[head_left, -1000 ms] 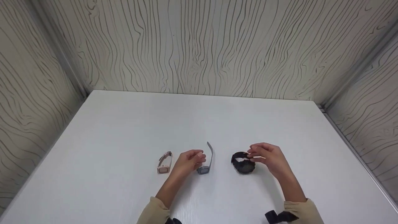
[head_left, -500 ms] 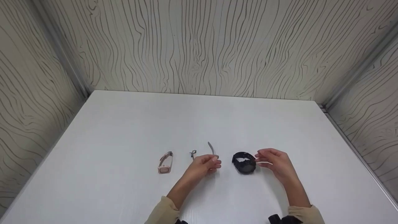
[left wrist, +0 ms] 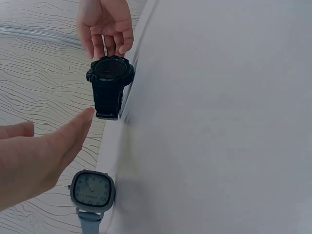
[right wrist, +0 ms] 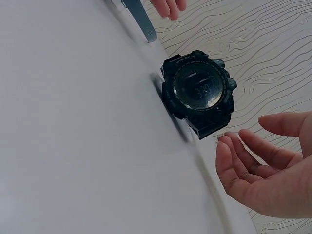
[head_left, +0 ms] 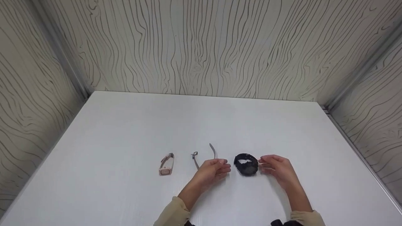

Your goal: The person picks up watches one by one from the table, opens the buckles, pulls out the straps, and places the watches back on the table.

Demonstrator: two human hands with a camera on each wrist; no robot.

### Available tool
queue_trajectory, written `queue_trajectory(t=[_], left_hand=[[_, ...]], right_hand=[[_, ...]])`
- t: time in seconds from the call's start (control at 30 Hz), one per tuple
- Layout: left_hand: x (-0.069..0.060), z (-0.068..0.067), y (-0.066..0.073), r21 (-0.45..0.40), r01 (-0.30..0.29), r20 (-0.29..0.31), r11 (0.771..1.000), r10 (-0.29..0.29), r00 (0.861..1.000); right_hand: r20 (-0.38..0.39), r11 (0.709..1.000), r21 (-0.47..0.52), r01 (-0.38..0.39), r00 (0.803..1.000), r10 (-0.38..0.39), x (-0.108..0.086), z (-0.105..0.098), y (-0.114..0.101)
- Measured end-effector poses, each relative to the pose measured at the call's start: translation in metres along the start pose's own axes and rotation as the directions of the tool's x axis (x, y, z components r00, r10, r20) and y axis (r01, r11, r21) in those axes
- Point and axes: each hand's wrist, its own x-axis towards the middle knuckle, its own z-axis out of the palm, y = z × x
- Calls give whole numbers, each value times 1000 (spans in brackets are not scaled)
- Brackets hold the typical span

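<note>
A black digital sports watch (head_left: 247, 168) stands on the white table, its strap looped behind the dial. My right hand (head_left: 279, 171) is just to its right, with loosely bent fingers that hold nothing; in the right wrist view the fingertips come close to the watch's edge. My left hand (head_left: 212, 172) hovers left of the black watch, fingers fairly straight, nothing in them. It hides the dial of a grey-blue watch in the head view, leaving parts of the strap (head_left: 212, 150) visible. That grey-blue watch (left wrist: 92, 191) shows its squarish dial in the left wrist view.
A pink watch (head_left: 165, 171) stands on the table (head_left: 132, 125) at the left of the row. Wood-grain patterned panels (head_left: 201, 47) enclose the table at the back and both sides.
My left hand has moved right, from beside the grey-blue watch's dial towards the black watch. My right hand has drawn back from the black watch's strap, to its right side. The watches look unmoved.
</note>
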Motion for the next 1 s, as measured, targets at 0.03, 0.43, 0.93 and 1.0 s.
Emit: queue_trajectory(t=[0.03,0.43,0.93,1.0], left_hand=[[1,1,-1,-16,6,-5,1000,-6,1000],[10,11,-12,-72,41,-22,997,-42,999],[17,18,-19,-104,63,2,993,-63,998],[18,18,-19,-102,67,0,992,-68,998]], right_hand=[[8,1000,8,-2,1000,2,0,0,1],[41,1000,23,-7,999,6,1,1,6],[116,1000,3,6,993,-6,2,0,8],[112,1000,1,6,994,-6,2,0,8]])
